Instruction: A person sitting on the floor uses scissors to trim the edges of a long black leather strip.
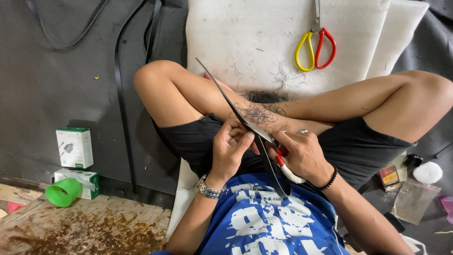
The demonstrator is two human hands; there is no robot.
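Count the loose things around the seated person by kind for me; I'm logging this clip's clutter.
Scissors: 2, the yellow-and-red-handled pair on the white foam pad and the red-and-white-handled pair in the right hand.
Small white-and-green cardboard boxes: 2.
Green plastic cup: 1.
Clear plastic bag: 1.
Total: 6.

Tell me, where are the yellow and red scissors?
The scissors lie at the top of the head view, on the white foam pad, beyond the person's crossed legs and to the right.
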